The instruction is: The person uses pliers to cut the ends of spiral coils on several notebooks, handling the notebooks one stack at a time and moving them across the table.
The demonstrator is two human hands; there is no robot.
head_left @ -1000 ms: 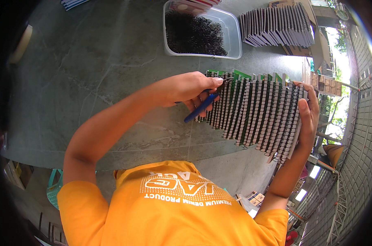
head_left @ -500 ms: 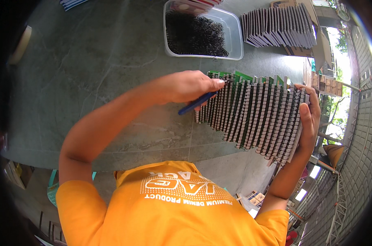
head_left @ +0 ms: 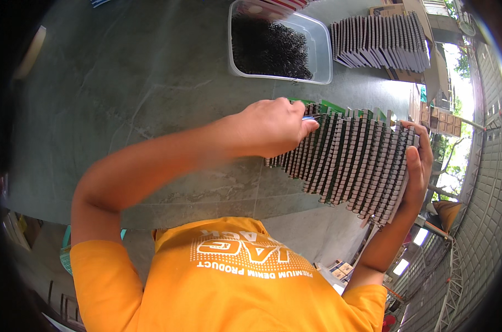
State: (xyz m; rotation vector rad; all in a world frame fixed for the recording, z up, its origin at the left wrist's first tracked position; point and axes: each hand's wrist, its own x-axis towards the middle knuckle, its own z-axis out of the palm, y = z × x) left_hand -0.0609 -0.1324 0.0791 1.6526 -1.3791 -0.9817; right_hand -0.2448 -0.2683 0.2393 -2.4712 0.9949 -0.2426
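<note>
A long row of spiral-bound notebooks [head_left: 348, 157] stands at the table's near right edge, packed side by side with black coil spines facing up. Green covers show along its far side. My left hand [head_left: 276, 130] is closed around blue-handled pliers [head_left: 308, 117], whose metal tip reaches the coil ends at the row's far left part. Most of the pliers' handle is hidden by the hand. At the right end of the row, my right hand [head_left: 418, 166] is wrapped round the last notebooks, thumb on the near side and fingers behind.
Beyond the row sits a clear plastic tub [head_left: 322, 72] with a heap of black coils [head_left: 270, 50]. More spiral notebooks [head_left: 378, 39] stand to its right, beside a cardboard box [head_left: 436, 55]. A tan curved object [head_left: 32, 52] lies at the far left of the grey-green table [head_left: 151, 99].
My left hand has rolled over and shifted slightly right, so the blue handle that stuck out beneath it is now hidden. My right hand keeps its hold on the row's end.
</note>
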